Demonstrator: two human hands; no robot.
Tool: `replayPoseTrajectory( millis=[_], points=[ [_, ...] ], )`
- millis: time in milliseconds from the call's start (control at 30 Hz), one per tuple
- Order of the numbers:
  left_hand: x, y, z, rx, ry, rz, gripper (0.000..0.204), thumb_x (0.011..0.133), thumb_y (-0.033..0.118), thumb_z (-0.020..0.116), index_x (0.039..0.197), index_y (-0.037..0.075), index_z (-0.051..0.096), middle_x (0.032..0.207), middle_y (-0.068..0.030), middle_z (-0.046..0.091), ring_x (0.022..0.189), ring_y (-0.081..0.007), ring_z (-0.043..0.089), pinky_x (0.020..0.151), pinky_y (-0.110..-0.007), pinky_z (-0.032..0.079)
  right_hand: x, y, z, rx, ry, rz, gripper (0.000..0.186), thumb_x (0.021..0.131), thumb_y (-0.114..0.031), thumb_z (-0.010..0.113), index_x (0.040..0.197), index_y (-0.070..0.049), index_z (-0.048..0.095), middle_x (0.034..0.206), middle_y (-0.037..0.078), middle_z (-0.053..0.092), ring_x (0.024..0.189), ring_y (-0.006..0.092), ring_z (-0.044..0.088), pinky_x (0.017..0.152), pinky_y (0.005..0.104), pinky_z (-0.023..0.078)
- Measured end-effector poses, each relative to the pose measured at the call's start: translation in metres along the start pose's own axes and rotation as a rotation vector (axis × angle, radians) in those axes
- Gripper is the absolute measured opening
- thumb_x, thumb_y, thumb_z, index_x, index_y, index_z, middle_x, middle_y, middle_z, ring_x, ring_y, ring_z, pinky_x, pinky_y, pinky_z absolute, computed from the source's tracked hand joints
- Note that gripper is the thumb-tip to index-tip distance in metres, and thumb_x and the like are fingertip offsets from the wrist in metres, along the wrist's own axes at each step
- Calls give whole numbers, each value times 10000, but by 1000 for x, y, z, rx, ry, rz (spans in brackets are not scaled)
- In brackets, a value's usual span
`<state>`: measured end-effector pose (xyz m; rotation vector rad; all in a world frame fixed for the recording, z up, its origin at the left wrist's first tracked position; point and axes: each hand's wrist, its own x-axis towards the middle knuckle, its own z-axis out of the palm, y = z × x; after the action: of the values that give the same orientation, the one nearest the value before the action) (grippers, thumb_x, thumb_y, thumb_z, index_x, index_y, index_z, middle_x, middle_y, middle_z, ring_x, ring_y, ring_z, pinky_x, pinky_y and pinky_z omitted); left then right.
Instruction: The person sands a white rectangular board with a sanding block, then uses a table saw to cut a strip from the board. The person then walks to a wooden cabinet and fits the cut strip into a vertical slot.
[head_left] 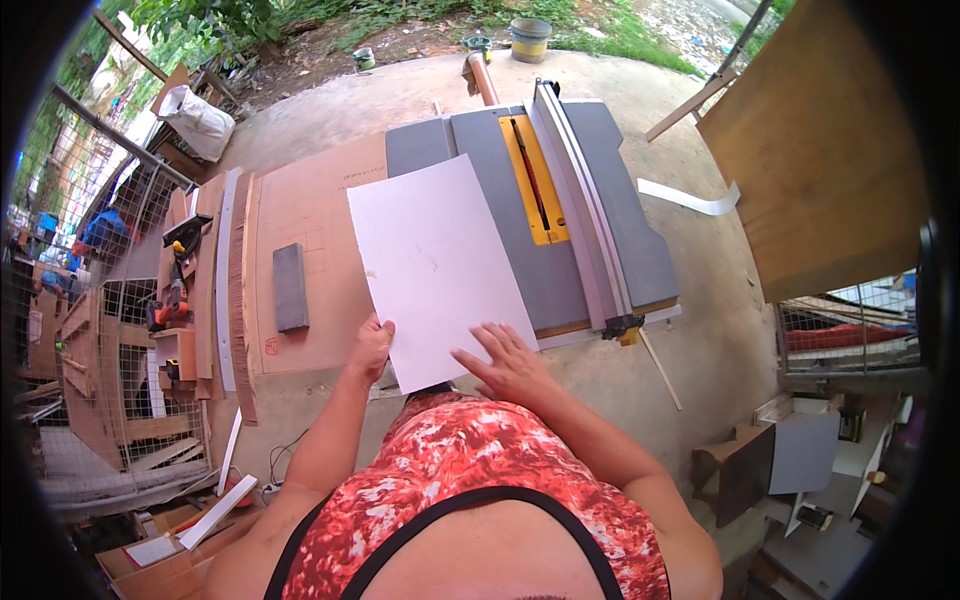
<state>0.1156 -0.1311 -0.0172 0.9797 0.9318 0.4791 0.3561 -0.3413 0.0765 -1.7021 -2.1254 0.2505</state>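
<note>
White panel [440,265] edge sat pinched in the left hand [373,347]; the right hand [508,366] spread over it. That one-sided grip risked slewing.

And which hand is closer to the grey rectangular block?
Left. In the picture, the left hand is below and right of the block; the right hand is farther right.

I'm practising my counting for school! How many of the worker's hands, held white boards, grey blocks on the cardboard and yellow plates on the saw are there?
Hands: 2, left hand and right hand
Held white board: 1
Grey block: 1
Yellow plate: 1
Total: 5
</note>
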Motion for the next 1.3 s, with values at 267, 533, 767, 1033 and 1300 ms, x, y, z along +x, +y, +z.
replayPoseTrajectory(
  millis=[267,533,767,1033,1300],
  points=[
    [-17,-30,-4,65,-60,-51,278,1093,120,472,1318,18,601,1259,-98,686,1092,-196,673,981,-371,554,-3,-12,78,-181,-94,123,758,881,-321,670,1582,-232,395,1607,241,344,1494,434,334,1218,620,218],
    [-55,-39,-31,11,16,-162,236,1078,82,485,1270,10,601,1212,-99,695,1030,-199,688,913,-371,573,-23,-63,96,-211,-85,165,755,865,-390,694,1554,-208,443,1575,255,380,1468,441,365,1196,625,252],
    [-78,-18,-63,-80,21,-153,263,1078,77,461,1313,42,573,1217,-114,693,1036,-230,707,923,-405,593,-28,-89,100,-161,-34,155,701,858,-356,696,1504,-184,487,1561,228,407,1468,419,368,1212,608,240],
    [-87,27,-102,-112,90,-86,315,1096,123,407,1376,8,494,1298,-174,640,1124,-313,675,983,-485,574,-114,-78,113,113,336,338,102,774,-199,677,735,-133,610,764,96,559,759,322,598,736,468,501],
    [-100,101,-164,212,311,-170,400,1118,248,380,1388,-30,480,1309,-206,633,1168,-364,646,1037,-508,533,-40,26,279,1046,507,1018,593,880,-112,541,1472,-112,546,1309,250,659,1235,374,633,1028,391,503]
  ],
)
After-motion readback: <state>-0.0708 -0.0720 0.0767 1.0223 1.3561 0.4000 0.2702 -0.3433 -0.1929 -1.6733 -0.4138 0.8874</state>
